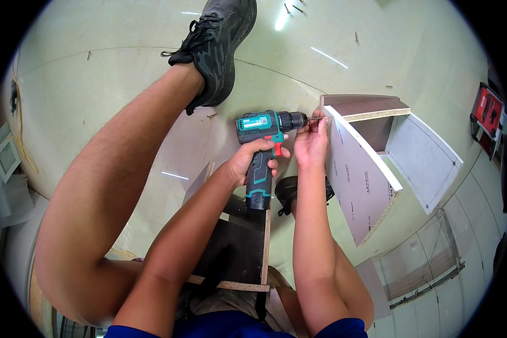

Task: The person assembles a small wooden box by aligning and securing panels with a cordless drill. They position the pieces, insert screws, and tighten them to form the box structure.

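Observation:
My left hand (pixel 252 160) is wrapped round the grip of a teal and black cordless drill (pixel 259 179), its chuck pointing right. A thin bit with what looks like a screw (pixel 316 118) runs from the chuck to the upper left edge of a board box. The fingers of my right hand (pixel 311 147) pinch around that screw, close against the panel; the tip is partly hidden by them. The open box (pixel 361 180) of white-edged particle board stands tilted on the floor to the right.
Under me is another dark-lined board box (pixel 236 250). My shoe (pixel 222 50) rests on the pale floor (pixel 124 62), where loose screws (pixel 288 8) lie ahead. A red case (pixel 487 112) stands far right, near a metal frame (pixel 428 259). A yellow cord (pixel 22 129) lies left.

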Tool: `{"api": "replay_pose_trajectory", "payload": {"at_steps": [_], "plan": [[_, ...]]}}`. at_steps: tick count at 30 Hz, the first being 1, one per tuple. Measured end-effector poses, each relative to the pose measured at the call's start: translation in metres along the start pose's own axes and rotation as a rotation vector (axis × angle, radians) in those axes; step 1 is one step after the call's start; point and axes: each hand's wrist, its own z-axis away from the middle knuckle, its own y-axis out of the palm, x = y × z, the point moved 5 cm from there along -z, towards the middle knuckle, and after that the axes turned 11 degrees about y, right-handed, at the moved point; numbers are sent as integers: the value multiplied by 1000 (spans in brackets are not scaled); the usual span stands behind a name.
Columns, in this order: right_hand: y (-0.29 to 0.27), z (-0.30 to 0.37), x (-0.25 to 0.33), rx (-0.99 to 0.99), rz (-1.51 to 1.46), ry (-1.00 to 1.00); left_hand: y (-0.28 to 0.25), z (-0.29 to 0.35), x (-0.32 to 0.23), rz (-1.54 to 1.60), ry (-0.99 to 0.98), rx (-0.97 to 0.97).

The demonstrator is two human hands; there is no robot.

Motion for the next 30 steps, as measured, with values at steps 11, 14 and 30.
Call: {"api": "replay_pose_trajectory", "payload": {"at_steps": [11, 14, 30], "plan": [[4, 3, 1, -23, 8, -5, -1, -1, 0, 5, 0, -1], [3, 3, 1, -33, 3, -1, -1, -1, 0, 5, 0, 0], [-3, -2, 0, 13, 3, 8, -3, -1, 2, 16, -11, 0]]}}
